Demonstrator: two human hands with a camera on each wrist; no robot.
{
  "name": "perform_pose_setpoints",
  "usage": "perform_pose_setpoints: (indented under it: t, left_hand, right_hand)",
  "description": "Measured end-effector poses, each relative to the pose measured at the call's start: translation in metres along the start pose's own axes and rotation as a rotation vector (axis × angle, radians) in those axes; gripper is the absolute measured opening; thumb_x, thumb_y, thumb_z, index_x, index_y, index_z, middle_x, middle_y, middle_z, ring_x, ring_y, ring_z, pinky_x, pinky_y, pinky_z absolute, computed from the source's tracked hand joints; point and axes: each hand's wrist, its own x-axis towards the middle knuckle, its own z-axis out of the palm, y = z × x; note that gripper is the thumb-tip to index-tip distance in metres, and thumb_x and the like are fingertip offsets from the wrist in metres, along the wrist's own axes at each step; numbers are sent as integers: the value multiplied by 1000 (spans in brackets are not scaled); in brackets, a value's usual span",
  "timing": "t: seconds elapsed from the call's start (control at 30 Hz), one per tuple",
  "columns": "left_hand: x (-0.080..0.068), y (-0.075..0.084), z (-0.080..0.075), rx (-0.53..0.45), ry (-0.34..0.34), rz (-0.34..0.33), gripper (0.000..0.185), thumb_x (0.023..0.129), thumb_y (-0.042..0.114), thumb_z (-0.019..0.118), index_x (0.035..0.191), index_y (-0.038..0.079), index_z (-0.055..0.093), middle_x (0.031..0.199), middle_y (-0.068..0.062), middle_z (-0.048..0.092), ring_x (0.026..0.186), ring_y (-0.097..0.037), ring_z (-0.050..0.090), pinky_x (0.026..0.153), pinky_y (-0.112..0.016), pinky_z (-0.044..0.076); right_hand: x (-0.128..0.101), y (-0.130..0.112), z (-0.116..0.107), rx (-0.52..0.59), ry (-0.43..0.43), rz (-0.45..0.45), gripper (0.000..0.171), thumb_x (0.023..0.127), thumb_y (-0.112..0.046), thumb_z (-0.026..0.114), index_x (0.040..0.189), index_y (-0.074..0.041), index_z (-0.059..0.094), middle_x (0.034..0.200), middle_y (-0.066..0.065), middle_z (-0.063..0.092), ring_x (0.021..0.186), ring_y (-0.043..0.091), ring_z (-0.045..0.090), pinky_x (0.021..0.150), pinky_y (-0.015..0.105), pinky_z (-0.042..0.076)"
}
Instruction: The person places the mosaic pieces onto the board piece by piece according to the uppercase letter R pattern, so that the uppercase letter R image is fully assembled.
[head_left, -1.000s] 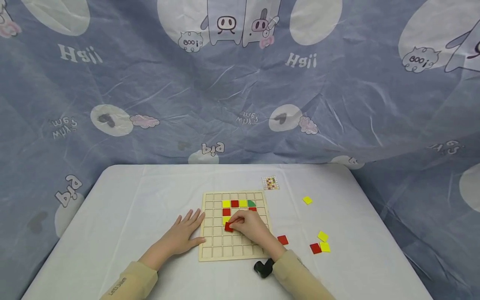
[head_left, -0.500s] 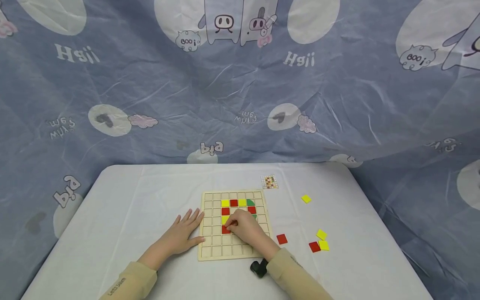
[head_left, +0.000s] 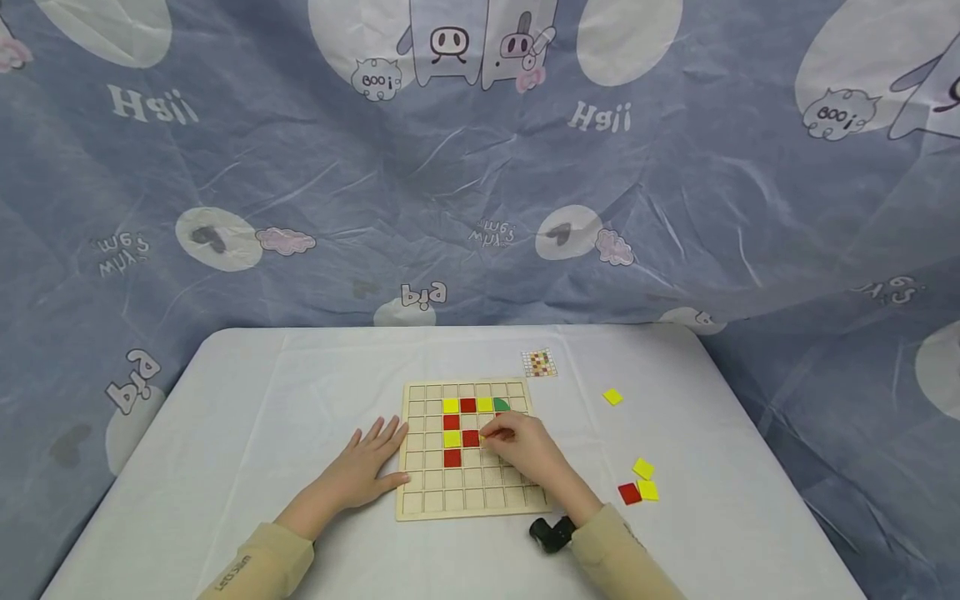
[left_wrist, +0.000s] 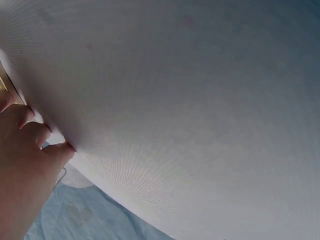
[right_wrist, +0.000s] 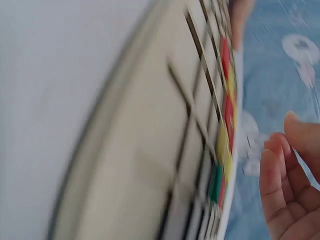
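Note:
A wooden grid board [head_left: 431, 503] lies on the table, bearing red, yellow and green tiles. My left hand [head_left: 365, 469] lies spread flat, its fingertips and thumb at the board's left edge; in the left wrist view this hand [left_wrist: 25, 160] shows at the left. Over the board's right half is my right hand [head_left: 525, 450], fingertips beside a red tile [head_left: 470, 438]. In the right wrist view the right hand [right_wrist: 290, 175] has bent fingers, with no tile showing between them. The lowest red tile [head_left: 452, 458] sits below a yellow tile [head_left: 452, 439]. Some right-side cells are hidden under the hand.
Loose yellow tiles [head_left: 643, 468] and a red tile [head_left: 630, 493] lie right of the board, with another yellow tile [head_left: 612, 397] farther back. A small pattern card [head_left: 539, 363] lies behind the board. A black device [head_left: 551, 534] is at the right wrist.
My right hand has let go of the red tile, now in its cell, and moved right and slightly back. The forearm covers where a loose red tile lay. My left hand stays put.

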Motion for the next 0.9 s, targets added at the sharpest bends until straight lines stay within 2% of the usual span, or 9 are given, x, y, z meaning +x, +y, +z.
perform_pose_setpoints:
  t: [0.23,0.43,0.7,0.9]
  left_hand:
    - [0,3,-5,-4,-5,-12,83,90,52,65,156,13,30,163,-10,24,152,-36,15,121,-60,14]
    - [-1,4,-3,-6,-9,-17,83,90,52,65,155,13,30,163,-10,25,152,-37,15,121,-61,13]
    - [0,1,-1,-11,-4,-13,84,90,52,64,155,13,31,163,-10,25,152,-37,14,121,-62,13]
    - [0,0,0,-13,1,-3,84,90,52,65,155,12,31,163,-11,25,152,-38,15,120,-62,13]
  right_hand:
    - [-14,38,-55,18,149,162,14,87,-10,75,101,-10,75,98,1,74,85,14,65,69,23,53]
    - [-37,77,-92,-44,175,273,20,89,-15,73,108,-7,73,100,5,73,87,17,66,70,22,54]
    - [-76,113,-120,-110,174,402,27,88,-20,74,113,-8,71,106,9,71,94,20,63,72,20,51]
    - [-87,124,-127,-170,156,473,38,83,-20,79,114,-1,69,109,15,67,95,24,60,74,25,49]
